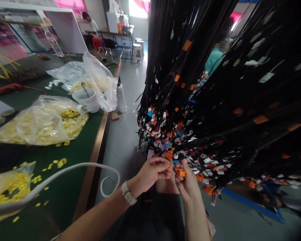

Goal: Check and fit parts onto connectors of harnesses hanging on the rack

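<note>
My left hand (pixel 153 174), with a white watch (pixel 128 193) on its wrist, is closed in a pinch on a small yellow piece (pixel 168 165) at the fingertips. Just to its right, my right hand (pixel 188 182) grips an orange connector (pixel 181 172) between thumb and fingers. The two hands are close together but apart, above my lap. Behind them hang many black cable bundles (pixel 163 83) ending in white, orange and blue connectors. Another orange connector (pixel 169 155) sits just beyond my left fingertips.
On the green table (pixel 72 177) lie plastic bags of yellow pieces (pixel 40 120), loose yellow pieces and a white mug (pixel 89 99) with a spoon. A white tube (pixel 85 164) curves over the table edge. A person (pixel 91 25) sits far back; another (pixel 213 60) is behind the cables.
</note>
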{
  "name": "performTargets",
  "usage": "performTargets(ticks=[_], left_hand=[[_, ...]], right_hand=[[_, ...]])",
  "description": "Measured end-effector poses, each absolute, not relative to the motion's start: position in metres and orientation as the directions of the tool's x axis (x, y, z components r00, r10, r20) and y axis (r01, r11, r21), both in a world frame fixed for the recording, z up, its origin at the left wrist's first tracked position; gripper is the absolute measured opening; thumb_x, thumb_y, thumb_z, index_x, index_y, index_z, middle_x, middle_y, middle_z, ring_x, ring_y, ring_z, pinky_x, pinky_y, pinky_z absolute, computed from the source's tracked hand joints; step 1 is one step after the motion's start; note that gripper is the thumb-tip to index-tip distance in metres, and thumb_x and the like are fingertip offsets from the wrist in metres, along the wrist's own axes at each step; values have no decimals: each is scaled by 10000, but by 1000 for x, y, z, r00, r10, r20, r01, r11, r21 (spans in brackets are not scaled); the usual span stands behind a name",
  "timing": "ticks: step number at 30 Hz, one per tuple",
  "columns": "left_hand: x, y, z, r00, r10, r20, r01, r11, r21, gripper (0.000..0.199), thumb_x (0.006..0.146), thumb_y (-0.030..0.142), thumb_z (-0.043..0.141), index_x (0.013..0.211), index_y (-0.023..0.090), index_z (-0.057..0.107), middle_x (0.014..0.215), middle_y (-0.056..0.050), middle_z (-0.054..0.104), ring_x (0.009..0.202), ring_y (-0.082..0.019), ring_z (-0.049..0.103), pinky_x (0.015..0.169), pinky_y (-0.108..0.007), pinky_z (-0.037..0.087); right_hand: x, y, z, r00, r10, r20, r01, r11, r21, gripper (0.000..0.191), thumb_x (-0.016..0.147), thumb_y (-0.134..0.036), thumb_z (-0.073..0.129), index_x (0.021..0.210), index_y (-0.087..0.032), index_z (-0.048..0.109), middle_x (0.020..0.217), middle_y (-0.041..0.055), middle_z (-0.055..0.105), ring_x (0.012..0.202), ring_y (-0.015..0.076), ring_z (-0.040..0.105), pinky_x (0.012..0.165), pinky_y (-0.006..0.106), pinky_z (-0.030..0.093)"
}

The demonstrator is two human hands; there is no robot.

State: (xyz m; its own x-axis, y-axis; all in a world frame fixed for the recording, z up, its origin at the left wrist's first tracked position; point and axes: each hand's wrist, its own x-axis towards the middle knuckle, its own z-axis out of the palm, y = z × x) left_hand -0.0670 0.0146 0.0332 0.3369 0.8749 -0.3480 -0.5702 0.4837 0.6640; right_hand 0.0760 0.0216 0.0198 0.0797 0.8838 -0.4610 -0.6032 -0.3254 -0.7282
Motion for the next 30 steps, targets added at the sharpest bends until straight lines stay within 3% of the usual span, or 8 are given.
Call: performTargets(ticks=[5,9,15,21,27,30], left_hand=[[-67,13,30,335,869,-364,-523,493,695,281,691,293,739,859,92,638,763,-74,650,660,-119,611,681,-266,499],[-66,13,28,276,893,-355,-492,448,746,285,651,297,768,819,96,658,718,-28,603,602,-77,553,640,-233,472],[-65,11,31,291,884,-367,-413,462,785,272,663,305,748,805,92,657,649,-20,580,575,-90,543,611,-240,438],[-60,8,40,289,875,-389,-404,480,779,301,617,331,772,749,90,651,657,-27,595,583,-96,542,643,-264,441],[-55,5,41,294,863,-410,-410,502,762,326,573,338,791,731,86,656,663,-25,586,563,-87,525,616,-254,426],[-53,4,38,285,873,-396,-407,485,774,323,574,341,788,720,84,657,638,-23,581,544,-85,518,588,-246,410]], right_hand=[[79,21,24,37,850,-525,-661,-373,-651,359,551,-331,834,745,-153,591,641,-1,628,490,63,539,353,96,415],[82,18,24,5,839,-544,-683,-394,-615,417,483,-278,863,795,-170,607,678,-2,645,535,86,576,391,122,464],[90,15,14,20,836,-548,-677,-392,-623,453,548,-257,835,925,-194,592,791,16,675,659,126,633,501,181,527],[89,13,2,-35,900,-434,-699,-333,-633,379,557,-244,833,827,-209,569,729,-24,631,654,106,594,606,214,514],[86,18,-4,-1,900,-437,-783,-272,-560,396,619,-505,754,760,-206,536,629,-42,578,586,93,544,551,195,477],[90,20,-1,-2,882,-471,-795,-287,-534,342,694,-498,693,744,-209,516,641,-30,585,588,107,556,543,215,480]])
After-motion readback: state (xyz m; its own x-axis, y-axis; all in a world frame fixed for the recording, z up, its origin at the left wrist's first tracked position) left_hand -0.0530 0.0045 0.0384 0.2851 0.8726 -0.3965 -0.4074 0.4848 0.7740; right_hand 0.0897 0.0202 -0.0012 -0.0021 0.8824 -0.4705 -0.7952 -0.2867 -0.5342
